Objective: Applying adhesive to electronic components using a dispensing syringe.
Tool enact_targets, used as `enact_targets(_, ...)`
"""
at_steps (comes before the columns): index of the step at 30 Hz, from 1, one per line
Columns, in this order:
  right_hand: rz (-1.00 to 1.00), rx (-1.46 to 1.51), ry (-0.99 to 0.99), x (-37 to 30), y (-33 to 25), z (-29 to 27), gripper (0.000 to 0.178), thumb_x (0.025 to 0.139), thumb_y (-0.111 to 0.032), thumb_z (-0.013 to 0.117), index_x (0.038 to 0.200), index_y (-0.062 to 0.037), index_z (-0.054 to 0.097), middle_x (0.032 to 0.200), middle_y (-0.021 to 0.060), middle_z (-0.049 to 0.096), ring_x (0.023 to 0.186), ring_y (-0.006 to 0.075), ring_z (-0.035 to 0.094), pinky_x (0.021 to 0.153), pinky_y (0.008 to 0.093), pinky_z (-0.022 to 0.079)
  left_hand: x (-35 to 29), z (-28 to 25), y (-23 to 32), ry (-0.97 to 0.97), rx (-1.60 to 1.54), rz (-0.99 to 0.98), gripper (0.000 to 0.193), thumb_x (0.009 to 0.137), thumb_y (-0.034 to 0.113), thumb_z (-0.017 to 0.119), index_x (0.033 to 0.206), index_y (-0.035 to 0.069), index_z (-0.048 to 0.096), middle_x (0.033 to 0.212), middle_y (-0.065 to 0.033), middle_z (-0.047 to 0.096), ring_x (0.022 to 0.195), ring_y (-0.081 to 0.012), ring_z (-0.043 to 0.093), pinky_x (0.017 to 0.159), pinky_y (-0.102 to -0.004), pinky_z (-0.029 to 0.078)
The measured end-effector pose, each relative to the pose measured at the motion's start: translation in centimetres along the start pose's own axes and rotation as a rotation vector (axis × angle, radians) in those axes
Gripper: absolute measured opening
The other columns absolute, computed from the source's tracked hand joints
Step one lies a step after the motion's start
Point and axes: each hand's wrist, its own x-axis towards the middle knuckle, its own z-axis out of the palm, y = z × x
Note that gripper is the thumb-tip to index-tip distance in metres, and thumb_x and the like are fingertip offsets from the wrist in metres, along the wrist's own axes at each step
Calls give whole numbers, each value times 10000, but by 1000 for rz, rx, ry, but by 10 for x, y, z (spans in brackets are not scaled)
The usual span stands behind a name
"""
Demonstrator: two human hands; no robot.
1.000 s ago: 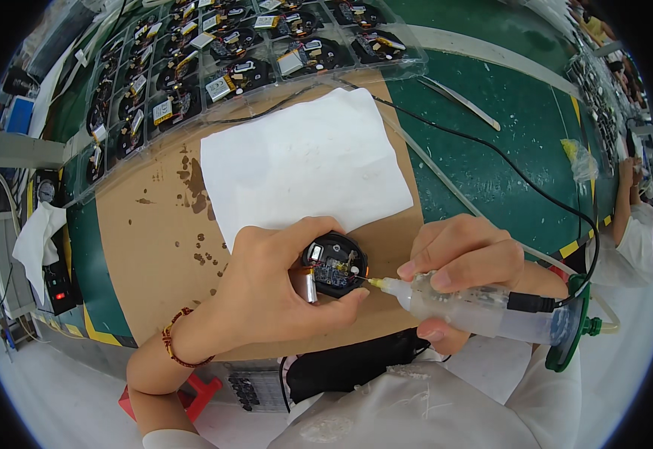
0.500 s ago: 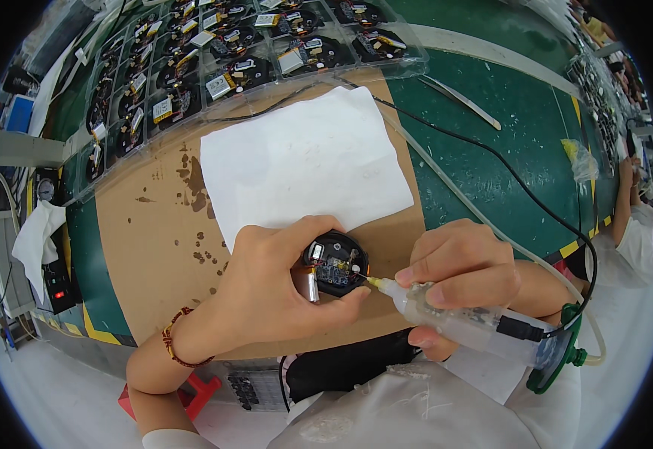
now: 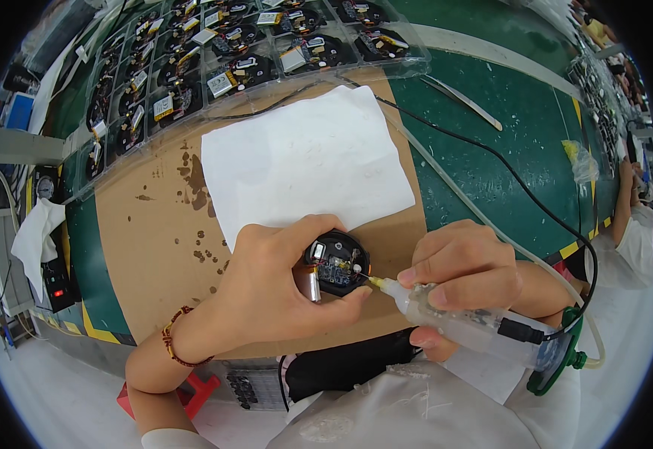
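Note:
My left hand (image 3: 281,280) grips a round black housing (image 3: 339,243) with a small circuit board inside, thumb and fingers around its rim. A silver battery (image 3: 312,285) hangs out at the housing's left side, next to my palm. In my right hand (image 3: 465,269) is a translucent dispensing syringe (image 3: 453,318) with a yellow needle hub and a green cap. Its thin needle tip meets the right part of the circuit board; whether it touches is too small to tell. Behind the housing lies a white sheet of paper (image 3: 307,161) on brown cardboard (image 3: 143,254).
A clear compartment tray (image 3: 210,112) full of similar housings with batteries stands at the back left. Tweezers (image 3: 465,101) lie on the green mat. A hose (image 3: 483,213) and black cable run to the syringe. A dispenser controller (image 3: 58,288) sits at left; another person (image 3: 637,232) is at right.
Almost nothing differs. Both hands, the housing and the syringe keep their places, with only a very slight shift of the picture.

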Motion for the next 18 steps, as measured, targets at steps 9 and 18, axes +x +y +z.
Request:
enact_targets(9,-8,-7,-9,1,0,-1,468,661,-182,792,972,-49,468,865,174,580,485,199,547,404,269,464,0,1,0,-3,-41,-42,456,609,124,775,1008,-26,615,776,-85,677,702,-108,656,656,-233,530)
enact_targets(18,17,-9,5,1,-1,-2,460,655,-162,788,966,-39,473,849,170,567,484,187,529,400,265,453,-1,1,-1,5,-9,8,474,605,131,782,1017,-30,612,775,-89,674,702,-108,654,662,-230,528)
